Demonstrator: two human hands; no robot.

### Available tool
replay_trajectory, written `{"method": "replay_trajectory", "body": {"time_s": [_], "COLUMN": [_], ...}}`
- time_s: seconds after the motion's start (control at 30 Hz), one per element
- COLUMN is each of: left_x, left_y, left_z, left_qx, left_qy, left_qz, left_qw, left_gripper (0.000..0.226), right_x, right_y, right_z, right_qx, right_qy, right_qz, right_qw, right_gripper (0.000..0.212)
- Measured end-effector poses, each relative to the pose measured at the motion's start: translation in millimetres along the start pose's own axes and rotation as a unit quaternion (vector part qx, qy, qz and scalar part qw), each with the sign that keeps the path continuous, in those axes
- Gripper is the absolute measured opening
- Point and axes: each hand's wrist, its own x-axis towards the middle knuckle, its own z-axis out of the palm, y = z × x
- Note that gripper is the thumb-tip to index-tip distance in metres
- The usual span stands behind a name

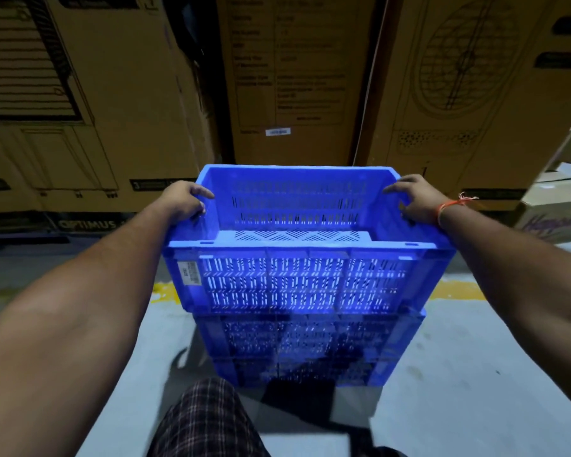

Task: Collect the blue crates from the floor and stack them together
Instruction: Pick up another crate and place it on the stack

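Stack of three blue slotted plastic crates (294,324) stands on the grey floor (459,390) at centre, cardboard cartons (297,77) at 12 o'clock. Left hand (185,201) and right hand (416,199) grasp the top crate's (294,245) side rims. Stacking looks nearly done; no loose crates visible.

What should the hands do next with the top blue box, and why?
Probably let go. The top crate already seems to sit level on the blue crates below, with the left hand and right hand holding its side rims, so it looks stacked.
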Motion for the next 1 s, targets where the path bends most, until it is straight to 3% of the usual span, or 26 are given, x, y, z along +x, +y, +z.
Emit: {"method": "replay_trajectory", "body": {"time_s": [0.17, 0.33, 0.57, 1.0], "left_x": [-2.4, -3.5, -9.4, -15.3], "left_y": [1.8, 1.8, 10.1, 14.4], "left_z": [0.6, -0.8, -0.1, 11.6], "left_qx": [-0.007, 0.01, 0.039, 0.017], "left_qy": [-0.011, -0.04, -0.05, -0.062], "left_qz": [0.005, 0.011, 0.026, 0.01], "left_qw": [1.0, 0.999, 0.998, 0.998], "left_gripper": [0.038, 0.037, 0.026, 0.028], "right_x": [-8.6, -1.9, 7.3, 11.7], "right_y": [-0.3, 5.4, 3.8, 18.4], "right_z": [-6.1, -3.2, -0.9, -4.5], "right_qx": [0.09, 0.175, 0.129, 0.108], "right_qy": [-0.022, -0.083, -0.08, -0.056], "right_qz": [0.092, 0.089, 0.085, 0.1], "right_qw": [0.991, 0.977, 0.985, 0.988], "right_gripper": [0.068, 0.044, 0.024, 0.035]}}
